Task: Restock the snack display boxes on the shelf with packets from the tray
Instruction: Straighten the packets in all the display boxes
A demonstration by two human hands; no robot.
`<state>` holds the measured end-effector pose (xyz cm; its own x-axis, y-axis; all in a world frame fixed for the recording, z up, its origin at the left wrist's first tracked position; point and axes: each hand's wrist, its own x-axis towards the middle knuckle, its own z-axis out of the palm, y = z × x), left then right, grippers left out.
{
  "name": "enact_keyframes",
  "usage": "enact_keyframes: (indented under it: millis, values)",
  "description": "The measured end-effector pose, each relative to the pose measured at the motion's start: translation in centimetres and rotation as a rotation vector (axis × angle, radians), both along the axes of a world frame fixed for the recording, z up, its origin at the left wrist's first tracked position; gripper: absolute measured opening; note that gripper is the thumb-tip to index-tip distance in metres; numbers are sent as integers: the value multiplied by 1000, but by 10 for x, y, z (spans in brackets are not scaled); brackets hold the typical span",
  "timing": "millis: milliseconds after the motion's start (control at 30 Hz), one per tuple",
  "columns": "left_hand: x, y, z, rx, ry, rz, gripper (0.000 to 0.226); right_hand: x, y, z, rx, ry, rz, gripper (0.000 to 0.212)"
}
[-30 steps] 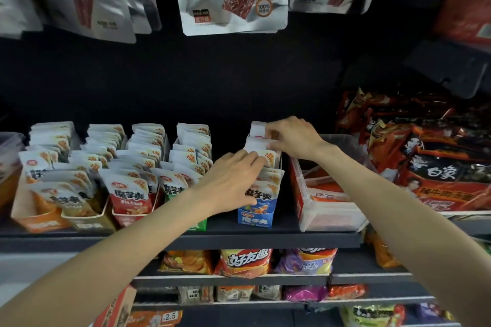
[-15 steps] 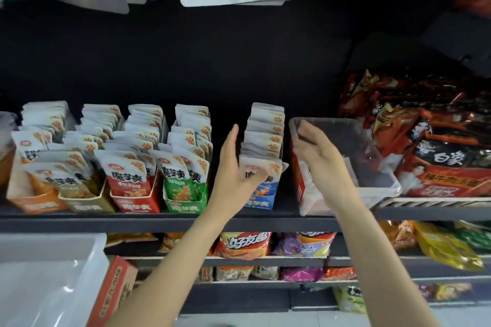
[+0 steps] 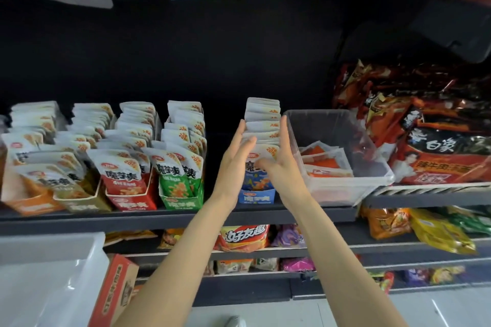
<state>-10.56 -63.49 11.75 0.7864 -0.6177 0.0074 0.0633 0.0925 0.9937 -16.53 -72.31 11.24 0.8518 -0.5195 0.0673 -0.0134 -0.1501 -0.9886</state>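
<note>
Head view: flat hands (image 3: 233, 164) flanking packets (image 3: 261, 125).

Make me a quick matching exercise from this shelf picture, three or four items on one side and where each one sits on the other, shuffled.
Things:
1. blue display box
2. green display box
3. clear plastic tray
4. red cardboard carton

Places:
A. below the shelf, at lower left
B. just right of the blue display box, with a few orange packets inside
C. between the left hand and right hand
D. just right of the red display box

Pairs: 1-C, 2-D, 3-B, 4-A
</note>
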Motion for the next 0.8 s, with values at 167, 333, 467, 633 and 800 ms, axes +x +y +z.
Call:
enact_keyframes:
  millis: [167, 333, 467, 633, 800]
  values:
    - [-4, 2, -6, -3, 4, 20, 57, -13, -3, -4, 47, -34, 8, 93]
    - [5, -1, -8, -40, 94, 22, 58, -14, -2, -12, -12, 34, -28, 99]
    - [4, -6, -6, -89, 95, 21, 52, -11, 2, -12, 6, 9, 29, 90]
    - [5, -7, 1, -78, 20, -8, 55, -8, -4, -2, -7, -21, 2, 98]
    - [21, -13, 1, -45, 47, 58, 58, -6, -7, 0, 10, 8, -60, 98]
